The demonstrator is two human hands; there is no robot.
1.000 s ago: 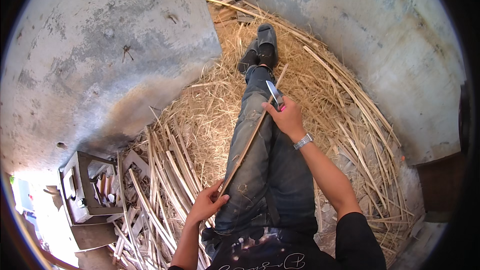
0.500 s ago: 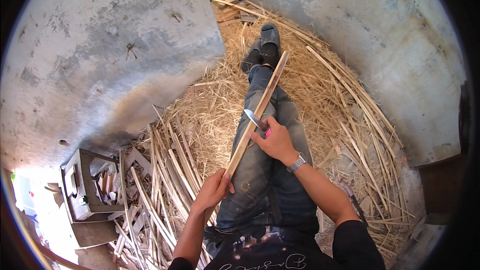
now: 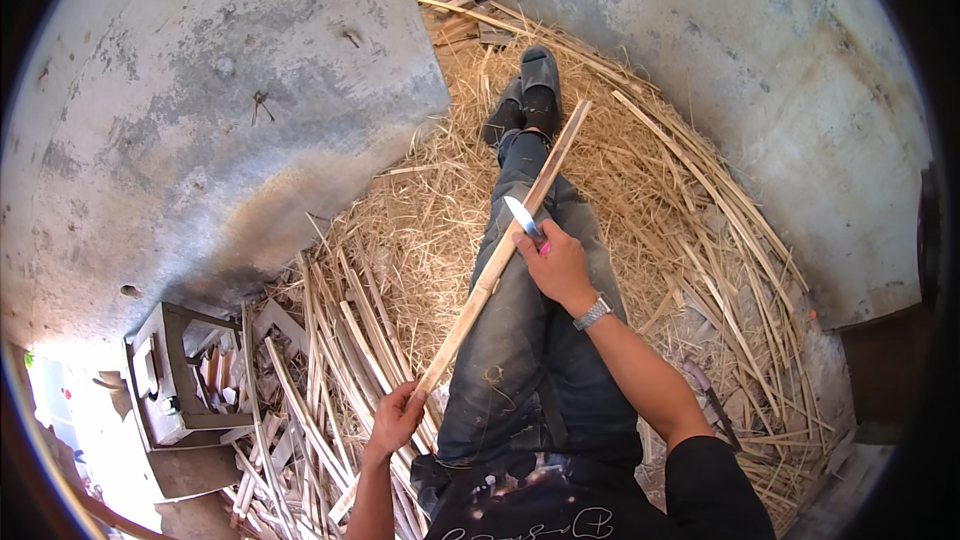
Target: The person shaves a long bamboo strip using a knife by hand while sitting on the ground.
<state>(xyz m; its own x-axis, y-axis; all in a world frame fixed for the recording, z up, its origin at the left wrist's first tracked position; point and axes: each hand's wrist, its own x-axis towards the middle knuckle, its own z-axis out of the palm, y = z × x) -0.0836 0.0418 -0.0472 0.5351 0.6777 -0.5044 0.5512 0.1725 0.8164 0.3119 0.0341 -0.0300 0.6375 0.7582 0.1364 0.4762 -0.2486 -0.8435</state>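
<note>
A long split bamboo strip [image 3: 478, 298] lies slantwise over my outstretched legs [image 3: 500, 360], its far end reaching toward my feet. My left hand [image 3: 398, 422] grips the strip's near end, beside my left thigh. Closed around a knife [image 3: 522, 215] with some pink on its handle, my right hand [image 3: 560, 268] is above my knees. The bright blade crosses the strip at an angle, and the right thumb lies against the strip's edge. Most of the knife handle is hidden in my fingers.
Many thin strips [image 3: 330, 380] lie piled on my left; more strips [image 3: 735, 230] curve along the right wall. Shavings [image 3: 420, 230] cover the floor around my legs. A boxy metal frame [image 3: 190, 370] stands at left, and a curved tool [image 3: 712, 400] lies right of my hip.
My left hand has slid down and left, drawing nearer to me along the strip. My right hand and the knife have shifted slightly up and right, and the blade angle has turned.
</note>
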